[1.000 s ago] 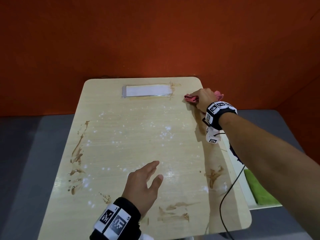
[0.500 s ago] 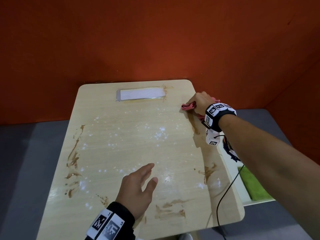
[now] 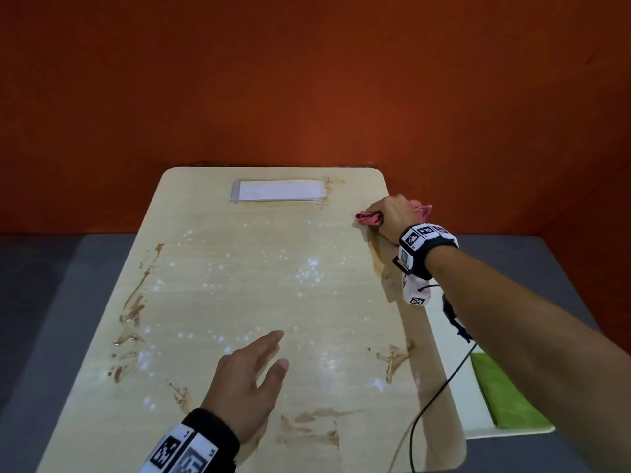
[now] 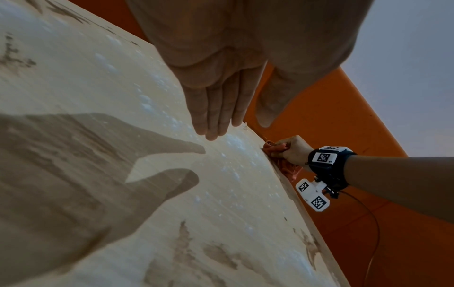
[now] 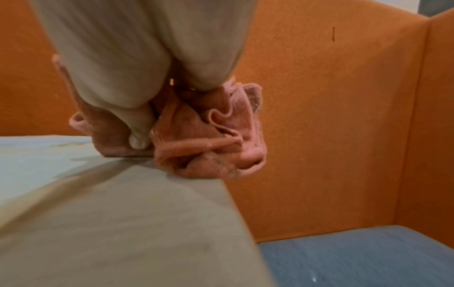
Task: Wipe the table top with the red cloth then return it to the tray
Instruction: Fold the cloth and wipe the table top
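A crumpled red cloth [image 3: 368, 218] [image 4: 272, 149] [image 5: 209, 139] lies pressed on the far right edge of the light wooden table top [image 3: 273, 285]. My right hand [image 3: 392, 213] [image 4: 294, 151] grips it, fingers [image 5: 140, 139] curled into the folds, and part of the cloth hangs over the edge. Brown smears and white specks mark the table. My left hand [image 3: 252, 367] hovers just above the near middle, fingers [image 4: 216, 116] straight, holding nothing. The white tray [image 3: 473, 404] sits beside the table's right edge, partly hidden by my right forearm.
A green cloth [image 3: 505, 394] lies in the tray. A white label strip [image 3: 280, 191] is stuck at the table's far side. Orange walls close in behind and to the right. A black cable [image 3: 430, 397] hangs from my right wrist across the near right corner.
My right hand has drawn the cloth slightly nearer along the right edge. The left hand has stayed nearly where it was. The head view has tilted up a little.
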### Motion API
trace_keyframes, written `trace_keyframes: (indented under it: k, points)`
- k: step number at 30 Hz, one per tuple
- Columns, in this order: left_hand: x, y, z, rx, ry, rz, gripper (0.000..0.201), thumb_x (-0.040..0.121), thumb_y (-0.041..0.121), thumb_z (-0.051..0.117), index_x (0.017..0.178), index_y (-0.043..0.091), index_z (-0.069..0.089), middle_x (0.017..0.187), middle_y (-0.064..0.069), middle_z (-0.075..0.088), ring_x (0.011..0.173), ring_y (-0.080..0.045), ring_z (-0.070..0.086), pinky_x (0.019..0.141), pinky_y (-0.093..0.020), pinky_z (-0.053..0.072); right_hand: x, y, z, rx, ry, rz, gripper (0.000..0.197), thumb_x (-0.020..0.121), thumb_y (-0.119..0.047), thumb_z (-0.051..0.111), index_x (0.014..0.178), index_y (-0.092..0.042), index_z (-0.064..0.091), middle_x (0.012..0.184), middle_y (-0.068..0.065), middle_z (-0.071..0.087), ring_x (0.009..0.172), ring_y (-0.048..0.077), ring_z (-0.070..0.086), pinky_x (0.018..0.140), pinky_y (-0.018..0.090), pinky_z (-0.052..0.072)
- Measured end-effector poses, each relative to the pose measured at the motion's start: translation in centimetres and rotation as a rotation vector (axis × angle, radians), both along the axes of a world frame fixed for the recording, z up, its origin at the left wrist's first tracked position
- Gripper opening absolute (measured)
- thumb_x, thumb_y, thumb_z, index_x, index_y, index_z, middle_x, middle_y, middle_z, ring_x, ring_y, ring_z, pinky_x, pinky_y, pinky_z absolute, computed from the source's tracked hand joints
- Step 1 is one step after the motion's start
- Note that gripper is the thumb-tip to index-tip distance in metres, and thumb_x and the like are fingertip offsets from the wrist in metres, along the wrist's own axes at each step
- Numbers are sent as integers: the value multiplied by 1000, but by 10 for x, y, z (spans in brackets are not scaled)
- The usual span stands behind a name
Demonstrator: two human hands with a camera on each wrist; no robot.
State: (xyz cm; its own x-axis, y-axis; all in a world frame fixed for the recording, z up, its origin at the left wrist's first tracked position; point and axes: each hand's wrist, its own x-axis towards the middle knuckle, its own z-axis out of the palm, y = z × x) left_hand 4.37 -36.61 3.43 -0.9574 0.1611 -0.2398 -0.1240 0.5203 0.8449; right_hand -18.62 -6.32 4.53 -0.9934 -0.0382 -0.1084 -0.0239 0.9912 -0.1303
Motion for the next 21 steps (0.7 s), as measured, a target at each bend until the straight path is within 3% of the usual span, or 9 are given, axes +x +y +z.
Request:
trace_keyframes:
  k: [5,10,16,21]
  points:
    - [-7,9,3,-1,10,-18,44,91,19,61,134,21,53,131,6,60,120,0,55,105,-21,42,14,-4,-3,-48,-17,1,28,81,-2,59,97,-18,77,87,12,72,85,36,65,72,41,54]
    - [-6,17,3,-42,33,-65,44,90,22,62,134,21,54,129,5,61,121,-2,55,103,-21,43,16,-7,-1,-43,-36,-5,19,85,-8,62,95,-17,76,88,12,71,80,35,64,70,38,54]
    - [2,23,-3,-33,-4,-90,43,89,19,63,130,27,54,127,6,63,118,5,55,102,-16,43,9,-1,2,-79,0,-24,17,89,-9,61,94,-14,76,84,13,69,79,34,62,63,33,40]
    - [4,22,-9,-45,-19,-72,43,88,18,63,129,27,55,125,6,64,116,6,56,102,-16,43,10,-8,-7,-77,-2,-77,19,82,-1,57,78,-15,70,76,11,67,77,35,63,66,38,51]
